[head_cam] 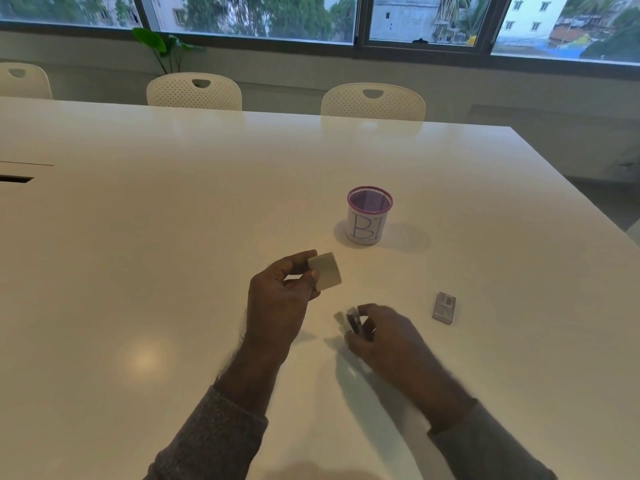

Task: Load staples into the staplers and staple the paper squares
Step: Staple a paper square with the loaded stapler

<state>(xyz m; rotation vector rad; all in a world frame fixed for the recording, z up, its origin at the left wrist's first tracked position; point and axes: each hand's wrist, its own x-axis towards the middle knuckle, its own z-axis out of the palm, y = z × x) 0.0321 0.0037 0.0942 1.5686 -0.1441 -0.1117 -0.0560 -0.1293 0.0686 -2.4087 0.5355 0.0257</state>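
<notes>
Our left hand [277, 299] pinches a paper square [325, 271] above the surface [173, 220]; our right hand [377, 332] grips a blurred dark stapler [356, 322]. Right of it lies a staple box [444, 308]; beyond, a mesh cup [369, 215].

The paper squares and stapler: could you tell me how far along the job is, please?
Done: nothing certain; no staple is visible in the paper squares. In hand: the left hand pinches them above the table; the right hand grips a small dark stapler, blurred. Left: stapling; a small box, possibly staples, lies aside.
</notes>
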